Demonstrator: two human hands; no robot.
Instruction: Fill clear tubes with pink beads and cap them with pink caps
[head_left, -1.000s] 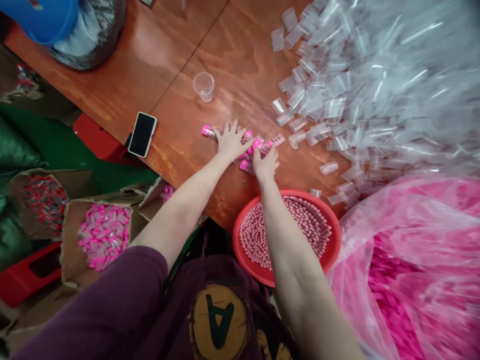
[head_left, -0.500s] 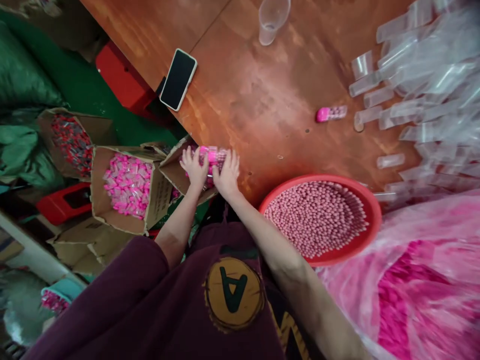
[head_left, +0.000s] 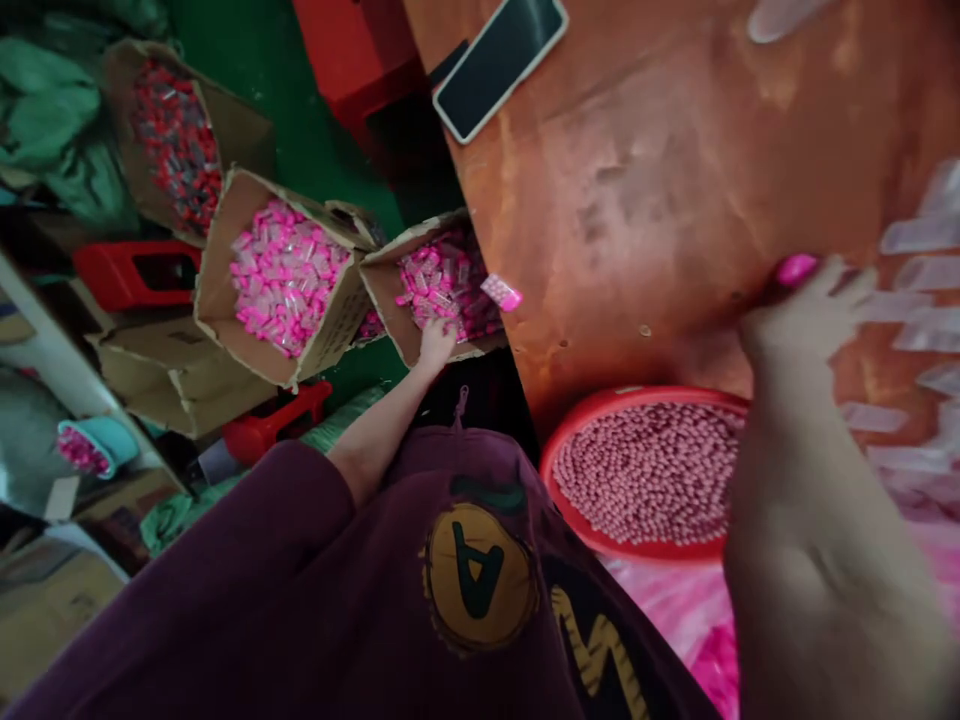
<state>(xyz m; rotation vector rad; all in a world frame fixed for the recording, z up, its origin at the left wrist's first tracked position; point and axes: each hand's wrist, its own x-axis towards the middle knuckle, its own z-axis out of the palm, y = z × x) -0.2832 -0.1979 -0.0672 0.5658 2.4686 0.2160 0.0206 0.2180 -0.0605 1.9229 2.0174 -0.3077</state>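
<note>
Pink-capped tube (head_left: 795, 268) lies on the table (head_left: 637, 200), right at the fingertips of my right hand (head_left: 814, 315), which is splayed, not closed on it, and blurred. My left hand (head_left: 437, 342) is well apart, down in a cardboard box (head_left: 386, 300) of filled tubes (head_left: 442, 280); I cannot tell its grip. A loose tube (head_left: 501, 293) is at the box edge. A red basin (head_left: 637, 394) of pink beads (head_left: 645, 470) sits between the hands, partly behind my right forearm. A phone (head_left: 499, 55) lies farther up the table.

Pink-capped tubes (head_left: 450, 280) fill the box (head_left: 384, 285) under my left hand (head_left: 437, 342); a lone tube (head_left: 795, 268) lies just past my right hand (head_left: 806, 315).
</note>
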